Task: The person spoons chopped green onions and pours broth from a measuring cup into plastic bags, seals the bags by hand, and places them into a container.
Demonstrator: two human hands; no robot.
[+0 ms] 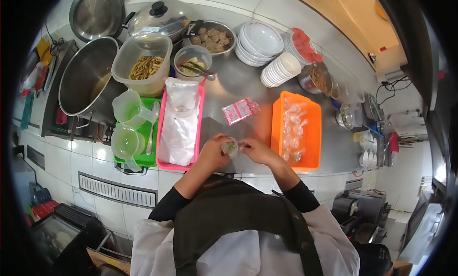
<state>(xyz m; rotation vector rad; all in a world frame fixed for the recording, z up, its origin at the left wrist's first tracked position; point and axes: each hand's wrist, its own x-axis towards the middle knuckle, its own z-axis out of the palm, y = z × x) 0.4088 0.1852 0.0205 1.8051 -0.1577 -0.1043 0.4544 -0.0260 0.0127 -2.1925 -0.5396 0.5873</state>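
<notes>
Near the front edge of the steel counter, my left hand [215, 150] is closed around a small clear plastic bag [231, 147] with chopped green bits inside. My right hand [258, 151] pinches at the bag's right side, its fingertips close together. Just beyond the hands lies a pink-and-white printed packet [240, 110]. On the left, a pink tray [161, 164] holds a stack of white plastic bags [179, 135]. An orange bin [312, 133] to the right contains several small filled clear bags [293, 128].
A green tray [149, 160] with two plastic measuring jugs [127, 141] and a spoon stands at left, near a large pot [88, 75]. Along the back are a tub of yellowish pieces [145, 67], a pan of meatballs [212, 39], white bowls [260, 40] and stacked cups [281, 70].
</notes>
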